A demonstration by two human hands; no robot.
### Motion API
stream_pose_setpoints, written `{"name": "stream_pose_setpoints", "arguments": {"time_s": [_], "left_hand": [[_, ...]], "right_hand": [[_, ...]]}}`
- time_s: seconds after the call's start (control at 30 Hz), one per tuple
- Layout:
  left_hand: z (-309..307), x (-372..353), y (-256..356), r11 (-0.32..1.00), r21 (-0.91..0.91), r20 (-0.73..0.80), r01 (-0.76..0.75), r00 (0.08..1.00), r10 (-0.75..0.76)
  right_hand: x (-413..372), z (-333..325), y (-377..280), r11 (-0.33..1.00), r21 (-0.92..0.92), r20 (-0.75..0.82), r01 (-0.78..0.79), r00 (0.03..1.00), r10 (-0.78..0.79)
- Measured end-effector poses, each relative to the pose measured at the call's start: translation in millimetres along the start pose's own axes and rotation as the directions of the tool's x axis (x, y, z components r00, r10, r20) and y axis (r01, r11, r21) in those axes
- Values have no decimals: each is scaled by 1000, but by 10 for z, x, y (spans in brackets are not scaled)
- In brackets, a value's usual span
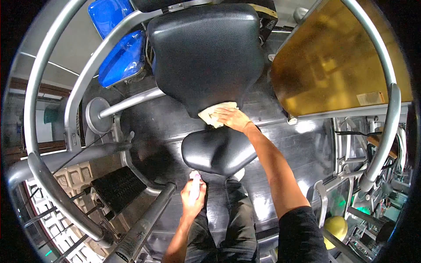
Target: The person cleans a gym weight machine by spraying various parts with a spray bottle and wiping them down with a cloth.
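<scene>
Our right hand (232, 118), flat, pins the cloth (215, 113) to the back pad (206, 52) so it can't slip, 12 o'clock of the seat (219, 151); left hand (192, 200) grips the spray bottle (195, 182) at 6.

Right hand (231, 118) flat, left hand (193, 197) seemingly gripping

Cloth (218, 113) on backrest (206, 52) lower edge, above seat (219, 151); bottle (194, 186) before seat.

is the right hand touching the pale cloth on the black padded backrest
Touching: head view shows the right hand flat on the pale cloth against the black padded backrest.
</scene>
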State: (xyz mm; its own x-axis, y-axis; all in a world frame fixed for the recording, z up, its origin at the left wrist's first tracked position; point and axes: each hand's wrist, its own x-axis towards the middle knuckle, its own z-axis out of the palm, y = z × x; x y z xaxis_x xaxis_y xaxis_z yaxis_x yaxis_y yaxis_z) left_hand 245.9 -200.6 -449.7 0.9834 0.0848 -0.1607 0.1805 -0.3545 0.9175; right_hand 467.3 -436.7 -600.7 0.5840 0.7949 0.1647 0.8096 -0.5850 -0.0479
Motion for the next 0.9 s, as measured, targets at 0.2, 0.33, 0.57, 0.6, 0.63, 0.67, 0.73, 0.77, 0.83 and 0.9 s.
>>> {"name": "stream_pose_setpoints", "arguments": {"time_s": [0.2, 0.33, 0.57, 0.6, 0.63, 0.67, 0.73, 0.77, 0.83, 0.9], "left_hand": [[24, -56, 85, 999, -46, 24, 15, 1000, -13], [60, -31, 228, 999, -36, 40, -29, 999, 30], [190, -7, 261, 988, -156, 35, 12, 999, -7], [198, -6, 260, 989, -150, 34, 14, 999, -10], [208, -7, 262, 992, -123, 25, -11, 1000, 14], [211, 4, 263, 995, -96, 19, -39, 999, 41], [209, -5, 255, 994, -107, 11, -27, 1000, 28], [216, -9, 251, 992, -124, 0, -15, 1000, 15], [224, -12, 241, 986, -163, 11, 25, 1000, -23], [216, -8, 188, 978, -196, 24, 69, 998, -65]], "right_hand": [[-272, 117, -59, 972, 168, 130, -167, 981, 146], [-705, 101, -209, 591, 396, 312, -702, 709, 633], [-120, -340, -97, 311, 873, -361, -377, -69, 930], [6, -343, -44, 345, 864, -397, -368, -73, 915], [138, -325, -89, 347, 843, -408, -411, -67, 910], [233, -286, -121, 350, 820, -421, -453, -63, 905], [125, -162, -227, 343, 750, -401, -566, 24, 916], [-86, 134, -302, 216, 743, -226, -634, 66, 972], [-493, 443, -585, 154, 648, -18, -746, 187, 982], [-785, 606, -910, 52, 677, 23, -734, 92, 996]]}}
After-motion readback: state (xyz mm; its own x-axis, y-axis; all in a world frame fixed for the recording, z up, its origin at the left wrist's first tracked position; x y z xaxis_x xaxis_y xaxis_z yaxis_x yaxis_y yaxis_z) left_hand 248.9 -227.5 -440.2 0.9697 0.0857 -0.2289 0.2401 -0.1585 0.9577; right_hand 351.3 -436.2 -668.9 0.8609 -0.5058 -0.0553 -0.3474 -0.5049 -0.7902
